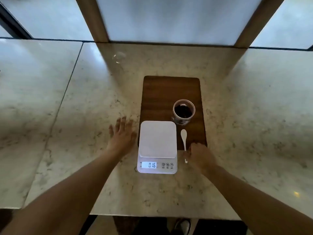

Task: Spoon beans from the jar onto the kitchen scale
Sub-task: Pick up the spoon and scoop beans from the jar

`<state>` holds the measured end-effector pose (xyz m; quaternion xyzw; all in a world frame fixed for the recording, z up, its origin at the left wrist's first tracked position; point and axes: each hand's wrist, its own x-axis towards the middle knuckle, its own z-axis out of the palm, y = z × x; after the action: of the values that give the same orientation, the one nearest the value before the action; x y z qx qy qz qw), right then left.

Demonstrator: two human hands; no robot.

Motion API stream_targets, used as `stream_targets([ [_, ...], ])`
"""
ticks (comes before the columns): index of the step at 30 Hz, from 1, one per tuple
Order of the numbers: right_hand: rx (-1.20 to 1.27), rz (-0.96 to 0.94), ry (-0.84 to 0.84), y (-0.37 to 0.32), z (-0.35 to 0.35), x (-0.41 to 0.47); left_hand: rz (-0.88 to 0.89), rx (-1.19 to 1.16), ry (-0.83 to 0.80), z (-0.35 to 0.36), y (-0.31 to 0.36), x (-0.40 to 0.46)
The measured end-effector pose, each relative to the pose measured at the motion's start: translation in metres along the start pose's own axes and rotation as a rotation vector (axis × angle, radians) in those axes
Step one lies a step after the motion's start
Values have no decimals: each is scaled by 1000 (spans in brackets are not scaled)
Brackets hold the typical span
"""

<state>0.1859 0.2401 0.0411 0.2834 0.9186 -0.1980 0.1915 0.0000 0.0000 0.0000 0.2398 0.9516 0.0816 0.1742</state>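
A white kitchen scale sits partly on a dark wooden board; its lit display reads 016 and its platform is bare. Behind it to the right stands an open clear jar holding dark beans. A white spoon lies on the board right of the scale, bowl pointing away from me. My right hand rests over the spoon's handle end, fingers curled and touching it; a full grip is not clear. My left hand lies flat on the counter left of the scale, fingers spread.
The marble counter stretches wide on both sides, with a seam at the left. A clear glass lid or dish lies far back left. Frosted windows and wooden posts line the back. The counter's front edge is near my body, a shoe below.
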Motion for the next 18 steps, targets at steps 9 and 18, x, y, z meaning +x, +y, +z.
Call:
stream_targets([
  [9,93,74,-13,2,7,6,7,42,135,19,8,-3],
  [18,298,-189,152,20,-1,-14,-18,49,230,26,10,-3],
])
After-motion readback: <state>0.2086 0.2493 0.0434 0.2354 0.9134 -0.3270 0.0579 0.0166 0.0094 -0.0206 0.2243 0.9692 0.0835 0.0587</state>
